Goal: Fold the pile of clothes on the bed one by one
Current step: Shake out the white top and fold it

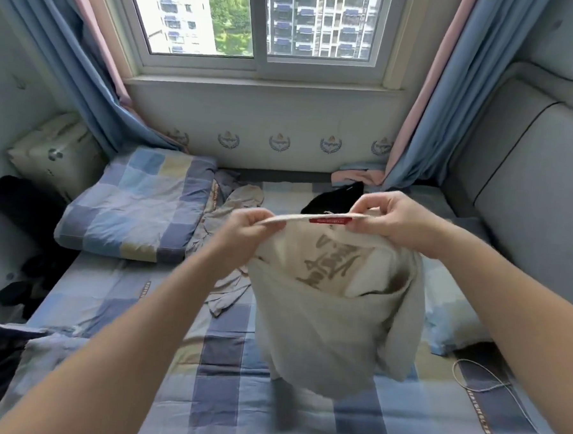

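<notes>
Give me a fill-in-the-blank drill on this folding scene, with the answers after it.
1. The label between the left hand and the right hand is ____.
2. The garment on the bed behind the shirt is ____.
3. The folded quilt lies to the shirt's ____.
Missing words: red; black; left.

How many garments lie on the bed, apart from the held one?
2: a beige garment left of the held shirt, a black garment behind the right hand. Dark items at left may be more; the shirt may hide others.
</notes>
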Motion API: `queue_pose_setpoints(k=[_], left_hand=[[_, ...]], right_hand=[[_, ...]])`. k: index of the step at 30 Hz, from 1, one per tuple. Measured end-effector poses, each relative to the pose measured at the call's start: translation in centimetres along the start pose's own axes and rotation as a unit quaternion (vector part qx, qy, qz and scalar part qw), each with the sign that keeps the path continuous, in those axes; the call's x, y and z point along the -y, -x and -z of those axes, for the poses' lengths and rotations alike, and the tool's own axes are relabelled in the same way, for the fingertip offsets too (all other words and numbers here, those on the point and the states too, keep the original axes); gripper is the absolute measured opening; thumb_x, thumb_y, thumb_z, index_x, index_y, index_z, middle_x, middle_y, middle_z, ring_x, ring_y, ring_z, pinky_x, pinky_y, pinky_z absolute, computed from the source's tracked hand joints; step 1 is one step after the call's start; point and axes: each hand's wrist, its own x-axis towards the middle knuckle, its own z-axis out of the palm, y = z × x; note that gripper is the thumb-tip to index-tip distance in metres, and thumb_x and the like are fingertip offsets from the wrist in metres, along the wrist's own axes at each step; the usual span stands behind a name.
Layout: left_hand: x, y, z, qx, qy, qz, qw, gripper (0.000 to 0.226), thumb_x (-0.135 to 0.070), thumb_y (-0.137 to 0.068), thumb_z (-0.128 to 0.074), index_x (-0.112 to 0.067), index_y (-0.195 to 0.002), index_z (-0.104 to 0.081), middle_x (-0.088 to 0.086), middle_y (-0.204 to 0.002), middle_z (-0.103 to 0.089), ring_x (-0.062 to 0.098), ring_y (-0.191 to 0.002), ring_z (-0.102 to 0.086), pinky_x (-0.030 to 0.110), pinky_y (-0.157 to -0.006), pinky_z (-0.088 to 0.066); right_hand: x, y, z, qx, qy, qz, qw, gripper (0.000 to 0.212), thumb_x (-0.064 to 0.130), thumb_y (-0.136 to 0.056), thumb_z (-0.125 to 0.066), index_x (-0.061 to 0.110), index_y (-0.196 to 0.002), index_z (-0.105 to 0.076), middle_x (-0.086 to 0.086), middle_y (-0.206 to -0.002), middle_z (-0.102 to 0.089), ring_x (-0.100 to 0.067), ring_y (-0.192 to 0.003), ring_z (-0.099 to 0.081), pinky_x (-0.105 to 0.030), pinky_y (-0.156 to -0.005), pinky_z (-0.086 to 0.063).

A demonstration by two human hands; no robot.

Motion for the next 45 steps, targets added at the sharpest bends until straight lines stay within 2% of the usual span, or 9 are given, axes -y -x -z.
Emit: queue_pose_setpoints(k=[4, 11, 17, 21, 27, 30, 32, 36, 45], left_hand=[[-3.2, -1.3, 2.2, 0.049, 0.023, -0.006, 0.999, 0.022, -0.022, -0.099, -0.063, -0.005, -0.093, -0.076, 0.008, -0.078, -0.070, 0.019, -0.068, -0.063, 0.029, -0.062, -0.052], [-2.9, -3.5, 6.6, 0.040, -0.228, -0.041, 0.972, 0.020, -0.028, -0.089, -0.076, -0.019, -0.072, -0.072, 0.001, -0.064, -0.054, 0.019, -0.061, -0.044, 0.026, -0.054, -0.032], [-3.0, -4.3, 13.8, -0.011, -0.434, -0.074, 0.898, 0.041, 0.006, -0.083, -0.054, -0.031, -0.069, -0.064, 0.000, -0.084, -0.058, 0.024, -0.079, -0.056, 0.025, -0.060, -0.041], [-2.9, -4.9, 18.3, -0.022, -0.303, -0.029, 0.952, 0.022, -0.011, -0.079, -0.058, -0.023, -0.065, -0.070, 0.004, -0.071, -0.058, 0.022, -0.065, -0.048, 0.027, -0.058, -0.035], [-2.3, -3.9, 22.0, 0.009, -0.112, -0.010, 0.994, 0.033, -0.042, -0.077, -0.061, -0.014, -0.091, -0.072, 0.004, -0.085, -0.069, 0.023, -0.080, -0.060, 0.033, -0.073, -0.045], [-2.8, -3.4, 24.3, 0.086, -0.133, -0.019, 0.987, 0.058, -0.081, -0.064, -0.070, -0.029, -0.089, -0.077, -0.005, -0.083, -0.074, 0.011, -0.078, -0.066, 0.029, -0.075, -0.049], [-2.6, -3.8, 25.7, 0.118, -0.232, -0.042, 0.965, 0.048, -0.062, -0.063, -0.085, -0.020, -0.081, -0.071, -0.007, -0.070, -0.061, 0.010, -0.067, -0.057, 0.028, -0.066, -0.044], [-1.4, -3.8, 25.7, 0.038, -0.401, -0.111, 0.908, 0.026, -0.021, -0.084, -0.079, -0.012, -0.070, -0.058, -0.001, -0.067, -0.056, 0.024, -0.069, -0.052, 0.033, -0.064, -0.041], [0.7, 4.4, 23.0, -0.149, -0.280, -0.068, 0.946, 0.035, -0.038, -0.101, -0.054, -0.016, -0.075, -0.049, 0.002, -0.068, -0.051, 0.022, -0.064, -0.046, 0.036, -0.056, -0.033]], right_hand=[[-2.8, -0.5, 1.0, 0.068, 0.244, -0.020, 0.967, 0.017, 0.019, -0.085, -0.077, 0.035, -0.087, -0.074, 0.004, -0.085, -0.071, -0.013, -0.080, -0.065, -0.030, -0.075, -0.052], [-5.5, -2.5, 1.5, -0.136, 0.415, -0.021, 0.899, 0.019, 0.016, -0.084, -0.066, 0.029, -0.078, -0.053, 0.005, -0.103, -0.053, -0.024, -0.091, -0.054, -0.041, -0.076, -0.052], [-0.9, -4.6, 0.0, -0.181, 0.260, -0.034, 0.948, 0.016, 0.016, -0.093, -0.052, 0.024, -0.080, -0.055, -0.001, -0.080, -0.063, -0.019, -0.071, -0.056, -0.029, -0.057, -0.040], [3.4, -5.3, -1.7, -0.116, 0.168, -0.050, 0.978, 0.022, 0.015, -0.096, -0.043, 0.022, -0.081, -0.057, -0.004, -0.094, -0.053, -0.016, -0.086, -0.045, -0.010, -0.070, -0.035], [7.2, -4.9, -3.6, -0.041, -0.062, -0.051, 0.996, 0.067, 0.051, -0.077, -0.077, 0.008, -0.126, -0.061, -0.016, -0.118, -0.070, -0.028, -0.102, -0.068, -0.047, -0.092, -0.053], [8.9, -4.0, -2.7, 0.020, -0.078, -0.076, 0.994, 0.061, 0.025, -0.071, -0.087, 0.007, -0.123, -0.059, -0.014, -0.116, -0.070, -0.029, -0.102, -0.069, -0.049, -0.094, -0.054], [9.3, -3.5, -2.4, 0.047, 0.002, -0.078, 0.996, 0.045, 0.013, -0.071, -0.083, 0.008, -0.112, -0.066, -0.014, -0.107, -0.072, -0.027, -0.098, -0.069, -0.045, -0.091, -0.055], [9.4, -3.2, -3.9, -0.099, 0.227, -0.071, 0.966, 0.018, 0.015, -0.082, -0.079, 0.028, -0.072, -0.072, 0.009, -0.072, -0.066, -0.012, -0.075, -0.059, -0.030, -0.069, -0.045], [7.1, 1.8, -7.2, -0.330, 0.296, -0.045, 0.895, 0.014, 0.015, -0.094, -0.055, 0.016, -0.089, -0.068, -0.012, -0.086, -0.066, -0.035, -0.086, -0.059, -0.035, -0.069, -0.041]])
